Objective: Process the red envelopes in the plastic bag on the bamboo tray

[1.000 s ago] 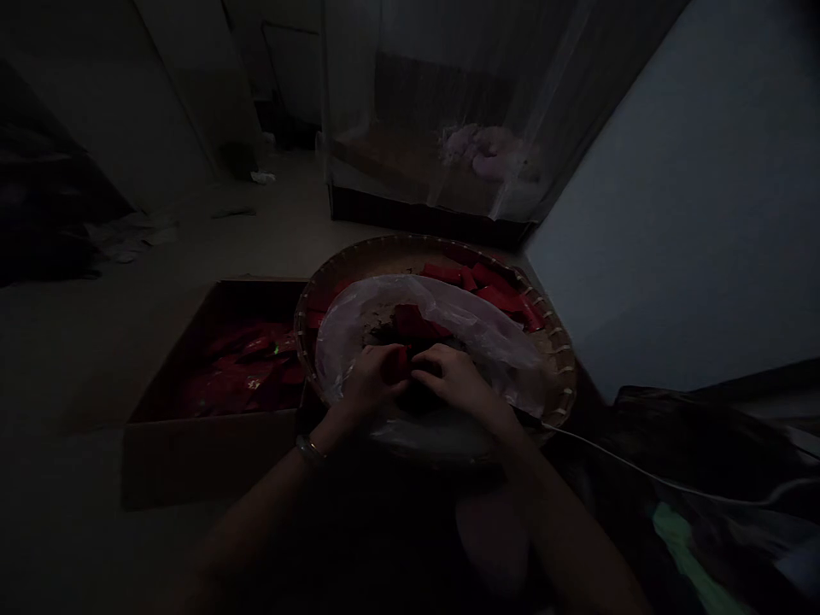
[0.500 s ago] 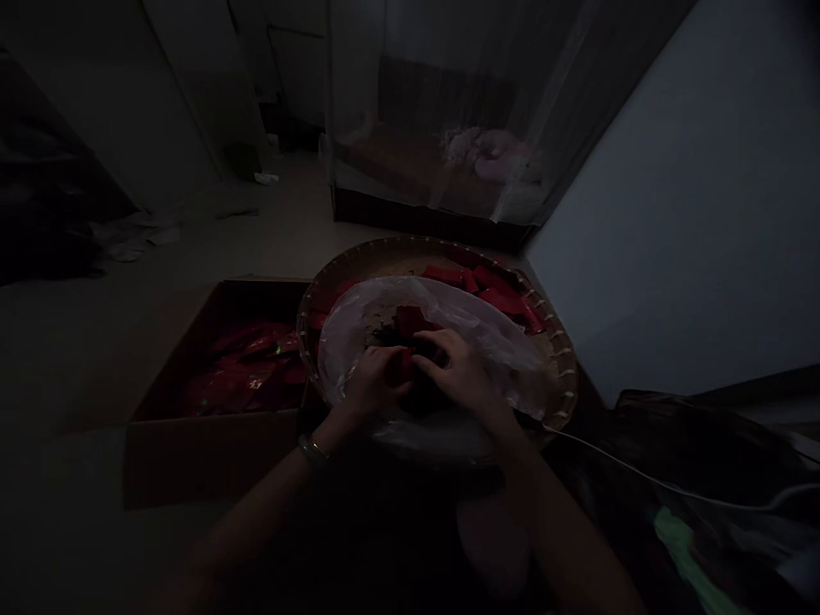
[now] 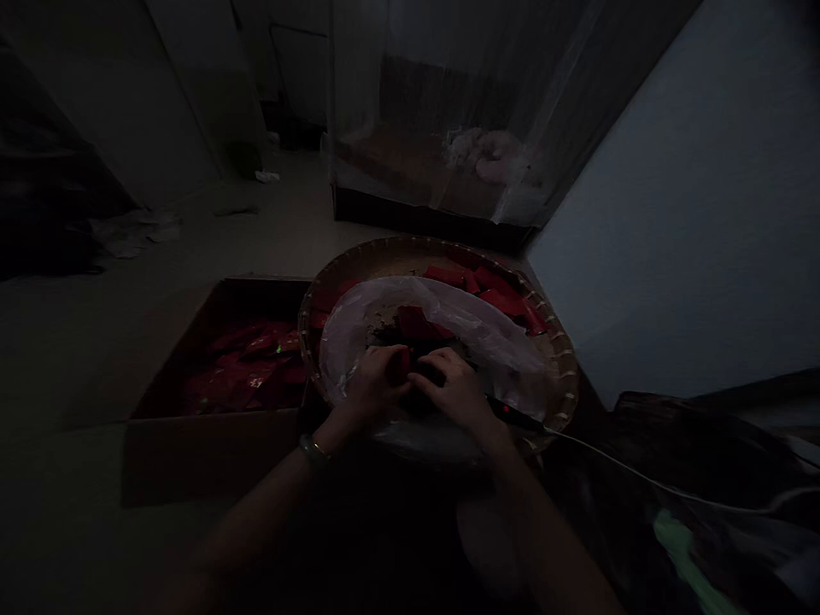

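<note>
My left hand (image 3: 373, 380) is closed round a small red packet (image 3: 401, 363), which shows between thumb and fingers. Close beside it, my right hand (image 3: 453, 384) has its thumb and fingers curled towards the packet; what they pinch, if anything, is too dark to make out. Under both hands lies a translucent plastic bag (image 3: 346, 329), spread open in a round woven bamboo tray (image 3: 564, 354). More red packets (image 3: 419, 325) lie in the bag just beyond my fingers, near some dark loose bits (image 3: 383, 323). By my right wrist is a dark bar-shaped device (image 3: 522, 417) with a red light.
Several red packets (image 3: 503, 301) rest along the tray's far right. At the left stands a cardboard box (image 3: 205, 457) holding many shiny red packets (image 3: 249, 367). A white cable (image 3: 641, 470) runs right from the device. A pale wall (image 3: 679, 239) rises at the right; the room is dim.
My right hand has drawn slightly down and towards me, uncovering more of the red packets behind it. The device's red light now shows. My left hand stays nearly in place.
</note>
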The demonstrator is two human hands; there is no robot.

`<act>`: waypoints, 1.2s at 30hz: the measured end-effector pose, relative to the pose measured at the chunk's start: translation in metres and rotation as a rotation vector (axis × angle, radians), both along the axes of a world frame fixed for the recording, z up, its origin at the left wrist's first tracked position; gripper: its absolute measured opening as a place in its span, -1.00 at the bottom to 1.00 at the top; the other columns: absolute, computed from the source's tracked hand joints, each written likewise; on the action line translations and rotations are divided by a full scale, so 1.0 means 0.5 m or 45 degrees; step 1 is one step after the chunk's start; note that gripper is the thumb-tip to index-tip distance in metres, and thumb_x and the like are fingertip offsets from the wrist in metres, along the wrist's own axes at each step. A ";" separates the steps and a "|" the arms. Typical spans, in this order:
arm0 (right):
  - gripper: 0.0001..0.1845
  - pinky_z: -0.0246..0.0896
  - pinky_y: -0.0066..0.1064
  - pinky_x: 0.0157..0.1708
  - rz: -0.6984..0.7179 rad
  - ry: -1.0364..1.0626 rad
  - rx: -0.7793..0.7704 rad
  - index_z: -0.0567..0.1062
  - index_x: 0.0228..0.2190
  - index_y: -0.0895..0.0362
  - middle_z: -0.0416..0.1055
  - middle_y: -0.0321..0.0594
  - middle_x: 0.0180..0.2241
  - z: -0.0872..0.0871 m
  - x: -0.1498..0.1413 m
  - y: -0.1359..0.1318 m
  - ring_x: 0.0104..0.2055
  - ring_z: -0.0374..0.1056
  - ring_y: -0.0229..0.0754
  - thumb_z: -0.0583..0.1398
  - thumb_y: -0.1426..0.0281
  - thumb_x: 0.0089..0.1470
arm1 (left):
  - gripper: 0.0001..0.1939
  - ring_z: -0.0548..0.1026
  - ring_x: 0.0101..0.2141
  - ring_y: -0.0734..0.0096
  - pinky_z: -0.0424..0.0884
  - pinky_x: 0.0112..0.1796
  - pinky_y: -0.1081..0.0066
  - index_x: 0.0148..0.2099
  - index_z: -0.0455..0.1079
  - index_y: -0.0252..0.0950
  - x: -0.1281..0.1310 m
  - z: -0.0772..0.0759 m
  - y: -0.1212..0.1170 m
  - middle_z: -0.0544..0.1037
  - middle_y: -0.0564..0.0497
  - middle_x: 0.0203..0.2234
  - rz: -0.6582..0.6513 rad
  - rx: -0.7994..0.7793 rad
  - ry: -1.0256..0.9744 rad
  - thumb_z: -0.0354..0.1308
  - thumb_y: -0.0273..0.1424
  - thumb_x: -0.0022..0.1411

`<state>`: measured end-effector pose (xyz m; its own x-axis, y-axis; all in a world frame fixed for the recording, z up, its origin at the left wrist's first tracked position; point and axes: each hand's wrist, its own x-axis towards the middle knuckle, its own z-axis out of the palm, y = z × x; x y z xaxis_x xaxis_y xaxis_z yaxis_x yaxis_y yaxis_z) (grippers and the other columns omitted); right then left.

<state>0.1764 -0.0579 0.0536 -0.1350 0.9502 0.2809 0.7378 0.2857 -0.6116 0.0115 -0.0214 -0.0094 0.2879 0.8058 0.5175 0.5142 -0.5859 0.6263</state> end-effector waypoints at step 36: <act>-0.68 0.20 -0.41 -0.40 -0.201 0.374 -0.100 0.51 -0.45 0.13 0.45 -0.26 -0.48 -0.018 0.065 0.034 -0.41 0.35 -0.19 0.24 0.11 -0.11 | -0.64 0.40 -0.52 0.47 0.24 -0.50 0.54 -0.25 0.47 -0.41 0.015 0.053 -0.016 0.50 0.07 -0.55 -0.393 -1.295 -0.328 0.30 -0.34 -0.16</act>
<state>0.2089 -0.0410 0.0444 0.0913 0.9731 0.2114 0.5583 0.1258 -0.8200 0.0192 -0.0294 0.0169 0.5296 0.8022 -0.2758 0.2183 0.1854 0.9581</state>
